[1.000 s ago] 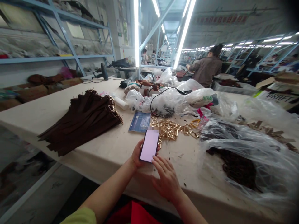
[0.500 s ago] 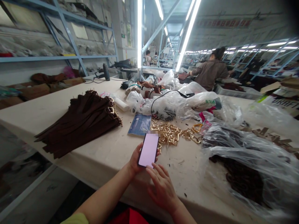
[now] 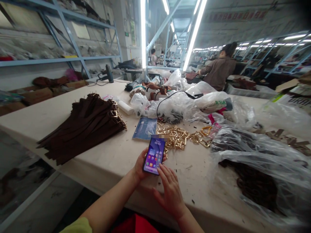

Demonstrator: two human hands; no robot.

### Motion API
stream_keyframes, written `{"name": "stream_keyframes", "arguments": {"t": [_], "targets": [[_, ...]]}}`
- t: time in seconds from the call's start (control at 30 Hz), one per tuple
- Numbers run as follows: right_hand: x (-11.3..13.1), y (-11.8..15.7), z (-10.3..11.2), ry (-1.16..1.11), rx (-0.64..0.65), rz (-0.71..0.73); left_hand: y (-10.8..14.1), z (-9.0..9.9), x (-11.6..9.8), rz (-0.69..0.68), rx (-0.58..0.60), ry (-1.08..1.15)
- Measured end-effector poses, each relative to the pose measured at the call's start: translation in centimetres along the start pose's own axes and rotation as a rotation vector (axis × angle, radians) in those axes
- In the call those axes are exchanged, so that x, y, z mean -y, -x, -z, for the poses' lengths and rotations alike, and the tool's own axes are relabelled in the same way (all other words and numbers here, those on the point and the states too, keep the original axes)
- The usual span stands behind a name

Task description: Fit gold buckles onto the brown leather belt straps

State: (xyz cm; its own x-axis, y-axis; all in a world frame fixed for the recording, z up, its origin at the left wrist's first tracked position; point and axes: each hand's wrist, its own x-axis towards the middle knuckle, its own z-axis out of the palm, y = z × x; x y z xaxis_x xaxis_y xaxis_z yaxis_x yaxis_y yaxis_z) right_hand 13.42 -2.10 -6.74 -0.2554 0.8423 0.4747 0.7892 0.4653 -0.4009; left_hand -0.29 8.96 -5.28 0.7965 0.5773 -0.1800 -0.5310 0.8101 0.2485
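A smartphone [image 3: 153,156] rests in my left hand [image 3: 140,165], whose fingers wrap round its back and right edge. Its lit screen shows a purple home page with app icons and a clock. My right hand [image 3: 170,187] is open, fingers stretched out, with the fingertips at the phone's lower right corner; whether they touch the glass I cannot tell. Just beyond the phone lie a blue booklet [image 3: 145,128] and a heap of gold-coloured metal buckles [image 3: 178,137].
Dark brown straps with buckles [image 3: 85,129] are piled at the left of the table [image 3: 102,168]. Clear plastic bags [image 3: 187,105] crowd the back, and another bag [image 3: 257,181] with dark contents lies right. A co-worker [image 3: 220,68] stands beyond; shelving [image 3: 80,60] lines the left.
The phone's screen has gone from a blank pale page to the purple home page with icons. My right fingertips have shifted slightly up and to the right.
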Motion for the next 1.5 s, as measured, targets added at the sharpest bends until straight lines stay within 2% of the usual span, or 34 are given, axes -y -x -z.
{"name": "stream_keyframes", "arguments": {"t": [0.27, 0.77, 1.13, 1.4, 1.5], "targets": [[-0.35, -0.31, 0.15, -0.121, -0.103, -0.175, 0.09, 0.09, -0.06, -0.005, -0.007, -0.005], [-0.16, -0.34, 0.38, -0.155, -0.071, -0.141, 0.24, -0.02, 0.05, -0.001, -0.022, -0.008], [-0.06, -0.29, 0.56, -0.176, -0.097, -0.138, 0.36, -0.28, 0.19, -0.003, -0.018, -0.017], [-0.46, -0.16, 0.21, -0.252, -0.171, -0.239, 0.36, -0.25, 0.25, -0.036, -0.016, -0.01], [-0.45, -0.18, 0.29, -0.254, -0.158, -0.231, 0.5, -0.4, 0.28, -0.036, -0.021, 0.001]]}}
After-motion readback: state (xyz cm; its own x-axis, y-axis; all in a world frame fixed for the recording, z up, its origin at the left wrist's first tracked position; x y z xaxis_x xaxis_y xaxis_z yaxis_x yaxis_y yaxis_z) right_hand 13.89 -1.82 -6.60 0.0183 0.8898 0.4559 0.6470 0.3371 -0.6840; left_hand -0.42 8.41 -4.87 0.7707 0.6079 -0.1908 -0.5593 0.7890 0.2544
